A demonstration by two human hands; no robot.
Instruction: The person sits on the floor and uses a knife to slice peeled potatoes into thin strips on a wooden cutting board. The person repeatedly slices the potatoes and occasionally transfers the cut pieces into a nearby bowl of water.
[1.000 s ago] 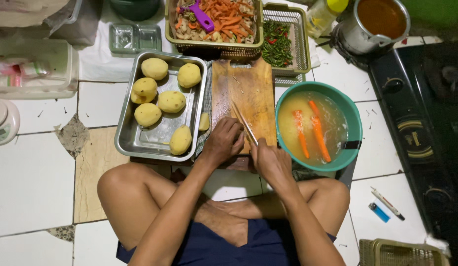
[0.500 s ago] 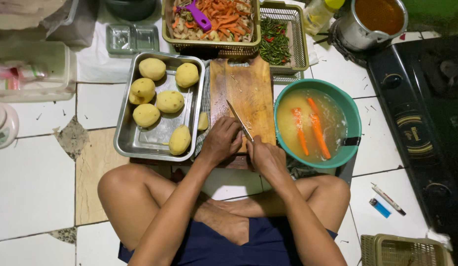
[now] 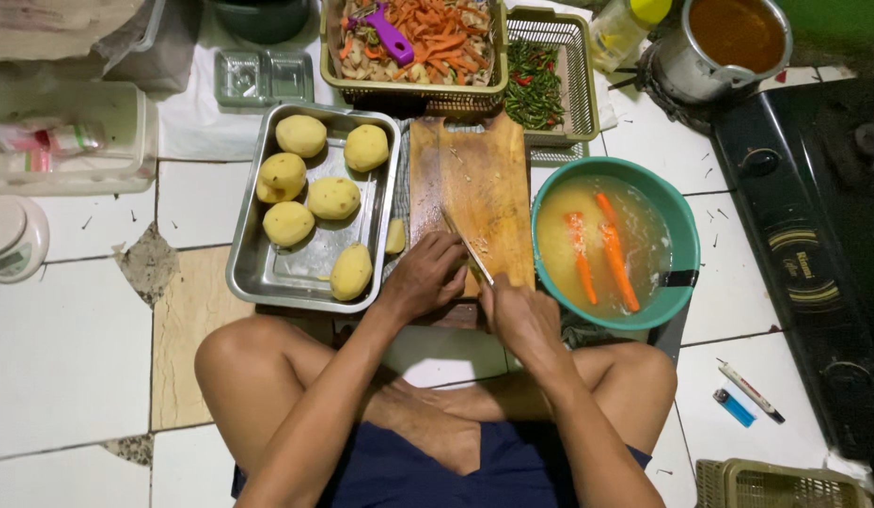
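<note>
Both hands stay put, right hand [image 3: 521, 315] gripping one knife [image 3: 470, 249], left hand [image 3: 425, 275] curled, contents unclear.

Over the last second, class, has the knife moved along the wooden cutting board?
No. The knife keeps its slant over the near end of the cutting board, gripped by the right hand.

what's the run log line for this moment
left hand on cutting board | right hand holds knife | potatoes in tray

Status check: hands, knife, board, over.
Right hand grips knife; left hand covers something on cutting board. Steel potato tray left, carrot basin right.
</note>
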